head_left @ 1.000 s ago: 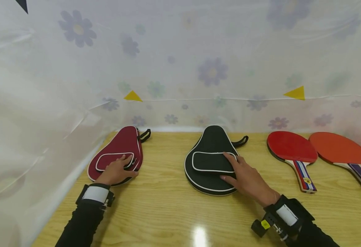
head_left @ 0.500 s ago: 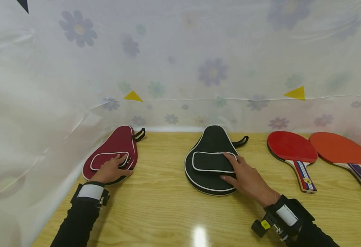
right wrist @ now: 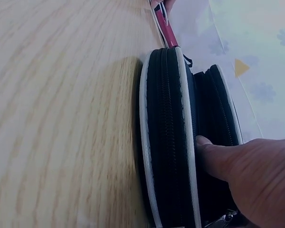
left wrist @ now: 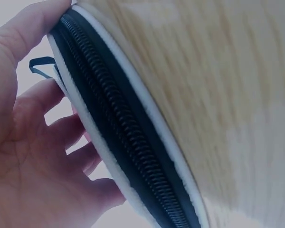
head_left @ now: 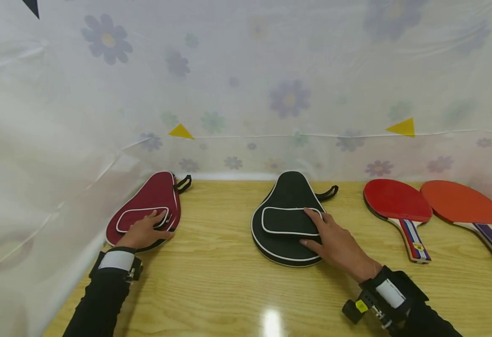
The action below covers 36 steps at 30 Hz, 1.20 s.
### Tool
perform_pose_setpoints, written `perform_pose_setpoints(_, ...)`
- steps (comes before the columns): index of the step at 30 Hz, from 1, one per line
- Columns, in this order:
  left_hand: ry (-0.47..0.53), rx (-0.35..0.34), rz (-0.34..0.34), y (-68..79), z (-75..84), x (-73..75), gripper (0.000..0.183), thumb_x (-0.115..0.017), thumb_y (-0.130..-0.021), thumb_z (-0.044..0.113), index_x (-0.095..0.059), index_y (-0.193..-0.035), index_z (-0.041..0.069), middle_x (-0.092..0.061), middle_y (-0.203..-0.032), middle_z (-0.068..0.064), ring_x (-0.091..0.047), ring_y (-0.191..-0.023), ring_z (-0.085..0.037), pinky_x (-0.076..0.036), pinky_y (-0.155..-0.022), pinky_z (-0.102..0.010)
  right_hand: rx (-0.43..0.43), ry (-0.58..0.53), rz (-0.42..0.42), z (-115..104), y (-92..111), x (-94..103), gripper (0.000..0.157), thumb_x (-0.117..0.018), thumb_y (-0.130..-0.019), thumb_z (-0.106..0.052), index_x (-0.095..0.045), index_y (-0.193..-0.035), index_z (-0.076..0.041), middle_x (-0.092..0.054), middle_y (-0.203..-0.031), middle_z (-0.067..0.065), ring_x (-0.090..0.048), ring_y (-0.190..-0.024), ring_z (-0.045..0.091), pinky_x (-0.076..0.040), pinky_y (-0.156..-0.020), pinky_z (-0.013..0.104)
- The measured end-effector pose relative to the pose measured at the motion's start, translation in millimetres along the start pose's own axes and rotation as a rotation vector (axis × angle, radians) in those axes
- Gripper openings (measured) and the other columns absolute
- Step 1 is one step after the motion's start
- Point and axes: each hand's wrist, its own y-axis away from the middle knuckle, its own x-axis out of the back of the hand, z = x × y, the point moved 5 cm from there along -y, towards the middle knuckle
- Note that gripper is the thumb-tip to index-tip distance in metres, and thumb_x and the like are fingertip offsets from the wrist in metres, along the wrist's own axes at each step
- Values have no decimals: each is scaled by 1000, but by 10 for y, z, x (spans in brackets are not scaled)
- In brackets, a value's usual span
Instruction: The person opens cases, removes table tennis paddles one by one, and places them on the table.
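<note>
In the head view, a maroon table tennis paddle case (head_left: 155,192) with white piping lies at the left of the table. My left hand (head_left: 142,232) grips its right side, fingers over the pocket and thumb at the lower edge. The left wrist view shows that case's black zipper (left wrist: 118,107) close up along the thumb and fingers. At the middle lies a black paddle case (head_left: 290,189) of the same shape. My right hand (head_left: 342,245) holds the right end of its raised pocket, with the thumb (right wrist: 218,159) tucked below the pocket in the right wrist view.
Two table tennis paddles lie at the right on the wooden table (head_left: 212,281): a red one (head_left: 397,199) and an orange one (head_left: 462,201) slightly behind it. A flowered white sheet (head_left: 237,84) rises behind the table and along its left side.
My left hand has slid the maroon case leftward across the table, toward the sheet. My right hand and the black case have stayed in place.
</note>
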Motion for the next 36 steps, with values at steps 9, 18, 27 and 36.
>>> perform_pose_setpoints(9,-116,-22,158,37,226,-103,78,-69,-94,27,-33,-148,-16,-32,-146,-46,-32,-135,-62,-25,-106,-74,53,-73,-102,123,-92,106,80,-80,-86,-37,-43,-151,-9,-37,-152,26,-50,-128,48,-46,-96,62)
perform_pose_setpoints(18,-69,-365,342,449,1507,-531,55,-73,-92,15,-53,-138,-9,-47,-141,-37,-44,-133,-51,-38,-108,-59,73,-73,-93,130,-86,150,69,-65,-97,-44,-46,-150,-5,-36,-153,28,-43,-134,52,-40,-101,66)
perform_pose_setpoints(27,-208,-652,5,732,2398,-1141,46,-68,-96,28,-61,-137,7,-47,-151,-13,-48,-136,-29,-45,-107,-43,72,-28,-15,89,-85,126,64,-70,-95,-39,-52,-146,-5,-46,-144,27,-56,-121,47,-48,-93,61)
perform_pose_setpoints(36,-259,-648,121,635,2328,-1072,25,-71,-93,23,-71,-111,5,-65,-131,-14,-60,-125,-26,-51,-100,-37,79,19,10,-47,-80,91,63,-75,-91,-39,-58,-140,-4,-57,-125,19,-62,-101,31,-53,-83,50)
